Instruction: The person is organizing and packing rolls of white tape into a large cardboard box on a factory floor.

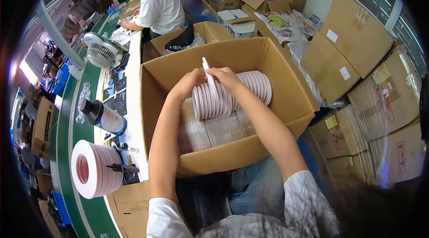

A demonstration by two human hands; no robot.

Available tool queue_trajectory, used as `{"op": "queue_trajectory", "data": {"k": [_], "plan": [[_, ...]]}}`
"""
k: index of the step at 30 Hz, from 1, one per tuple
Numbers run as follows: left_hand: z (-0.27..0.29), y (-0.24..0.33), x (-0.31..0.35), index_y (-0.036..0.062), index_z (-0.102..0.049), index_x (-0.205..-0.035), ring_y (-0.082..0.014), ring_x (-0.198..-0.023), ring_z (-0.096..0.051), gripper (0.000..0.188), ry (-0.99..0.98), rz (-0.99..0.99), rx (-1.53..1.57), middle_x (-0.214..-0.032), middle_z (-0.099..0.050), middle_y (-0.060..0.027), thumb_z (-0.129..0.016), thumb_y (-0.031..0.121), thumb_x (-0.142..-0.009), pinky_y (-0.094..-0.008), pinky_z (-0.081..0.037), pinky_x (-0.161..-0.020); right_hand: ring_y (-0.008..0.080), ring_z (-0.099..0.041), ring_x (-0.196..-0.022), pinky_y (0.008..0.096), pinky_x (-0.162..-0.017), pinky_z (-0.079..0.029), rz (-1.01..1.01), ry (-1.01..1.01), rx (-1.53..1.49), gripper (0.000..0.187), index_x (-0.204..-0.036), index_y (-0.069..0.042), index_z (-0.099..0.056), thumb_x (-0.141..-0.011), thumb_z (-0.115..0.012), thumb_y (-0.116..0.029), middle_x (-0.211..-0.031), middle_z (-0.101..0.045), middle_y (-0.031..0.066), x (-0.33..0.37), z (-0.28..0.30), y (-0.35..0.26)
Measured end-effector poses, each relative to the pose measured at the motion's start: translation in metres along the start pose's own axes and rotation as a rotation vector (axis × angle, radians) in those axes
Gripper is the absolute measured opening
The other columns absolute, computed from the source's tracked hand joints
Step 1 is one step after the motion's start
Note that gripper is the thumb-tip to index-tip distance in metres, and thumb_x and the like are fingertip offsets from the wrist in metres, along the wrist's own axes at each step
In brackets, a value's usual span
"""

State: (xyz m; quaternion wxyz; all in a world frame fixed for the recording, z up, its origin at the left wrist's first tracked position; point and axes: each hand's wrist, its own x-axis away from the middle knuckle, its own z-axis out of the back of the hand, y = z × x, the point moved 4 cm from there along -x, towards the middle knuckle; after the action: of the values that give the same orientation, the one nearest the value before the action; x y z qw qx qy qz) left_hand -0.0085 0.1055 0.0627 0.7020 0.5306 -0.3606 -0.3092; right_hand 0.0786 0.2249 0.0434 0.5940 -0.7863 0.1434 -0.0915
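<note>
A flat white ring (213, 87) stands on edge above a row of similar rings in the open cardboard box (232, 158). My left hand (190, 84) curls against the ring's left side, and my right hand (225, 78) pinches its upper right edge. Beneath my hands the pinkish-white row of rings (208, 105) lies on its side, its right part (257, 85) reaching toward the box's right wall. Under the row are wrapped, pale blocks (222, 129); what they contain cannot be made out. My fingertips are partly hidden behind the ring and each other.
On the left, a ring stack (96, 169), a black-capped bottle (105, 117) and a small fan (100, 52) stand along the green-topped bench (67, 148). A co-worker in white (163, 6) sits beyond the box. Stacked cartons (333, 61) line the right side.
</note>
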Motion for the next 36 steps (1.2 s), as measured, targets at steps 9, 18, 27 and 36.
{"op": "queue_trajectory", "data": {"k": [9, 18, 27, 36], "plan": [[0.005, 0.001, 0.016, 0.0037, -0.065, -0.100, -0.0135, -0.080, -0.052, 0.036, -0.026, 0.122, 0.273, -0.096, -0.065, -0.0047, -0.051, 0.035, -0.089, -0.0269, -0.039, -0.078, 0.0124, -0.058, -0.092, 0.0255, -0.086, -0.041, -0.030, -0.173, 0.182, 0.033, -0.091, 0.007, -0.068, -0.083, -0.063, -0.025, -0.090, -0.066, 0.0086, 0.003, -0.010, 0.006], [0.019, -0.012, 0.006, 0.0061, -0.066, -0.094, -0.0185, -0.096, -0.060, 0.032, -0.036, 0.157, 0.252, -0.097, -0.067, -0.0058, -0.055, 0.035, -0.087, -0.0337, -0.039, -0.090, 0.0106, -0.060, -0.072, 0.0248, -0.065, -0.046, -0.092, -0.156, 0.112, 0.026, -0.084, 0.007, -0.067, -0.081, -0.064, -0.018, -0.078, -0.066, 0.0074, -0.005, 0.002, 0.016], [0.038, -0.014, 0.002, 0.0008, -0.060, -0.101, -0.0240, -0.098, -0.060, 0.034, 0.027, 0.099, 0.227, -0.095, -0.065, -0.0115, -0.048, 0.027, -0.084, -0.0370, -0.040, -0.095, 0.0144, -0.060, -0.062, 0.0263, -0.059, -0.046, -0.149, 0.029, -0.034, 0.024, -0.079, 0.004, -0.067, -0.082, -0.063, -0.019, -0.073, -0.065, 0.0082, -0.004, 0.006, 0.011], [0.048, -0.022, 0.009, -0.0035, -0.053, -0.101, -0.0309, -0.097, -0.059, 0.035, 0.043, 0.097, 0.316, -0.092, -0.063, -0.0190, -0.042, 0.015, -0.074, -0.0387, -0.039, -0.096, 0.0107, -0.054, -0.055, 0.0249, -0.052, -0.040, -0.184, 0.119, 0.074, 0.022, -0.073, -0.004, -0.066, -0.080, -0.065, -0.024, -0.066, -0.063, 0.0052, -0.006, 0.017, 0.011]]}}
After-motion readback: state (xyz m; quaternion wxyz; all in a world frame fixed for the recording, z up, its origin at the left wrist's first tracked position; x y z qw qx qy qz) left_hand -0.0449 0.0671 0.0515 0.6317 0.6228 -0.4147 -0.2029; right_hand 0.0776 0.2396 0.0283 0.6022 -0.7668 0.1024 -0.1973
